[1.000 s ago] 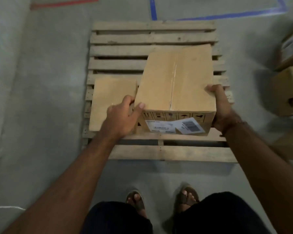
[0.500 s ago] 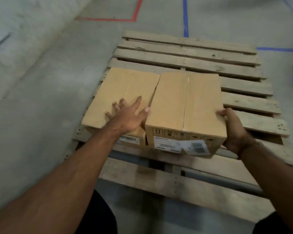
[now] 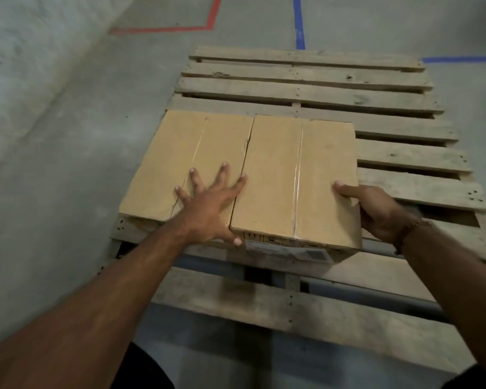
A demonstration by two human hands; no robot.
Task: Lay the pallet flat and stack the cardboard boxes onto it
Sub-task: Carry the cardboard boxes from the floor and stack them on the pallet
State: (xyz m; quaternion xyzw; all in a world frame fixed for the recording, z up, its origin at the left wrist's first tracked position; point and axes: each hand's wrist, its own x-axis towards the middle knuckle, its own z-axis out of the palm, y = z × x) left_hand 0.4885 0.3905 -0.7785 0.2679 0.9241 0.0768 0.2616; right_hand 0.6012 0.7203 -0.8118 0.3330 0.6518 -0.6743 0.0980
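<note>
Our left hand (image 3: 208, 209) lies spread flat on the left box (image 3: 185, 161); our right hand (image 3: 373, 211) grips the side of the right box (image 3: 298, 178), both touching on the pallet (image 3: 306, 80). The cardboard looks stiff and probably light; best held by opposite sides.

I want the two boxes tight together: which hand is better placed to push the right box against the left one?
The right hand: it grips the right box at its outer right edge. The left hand lies flat on the left box.
</note>
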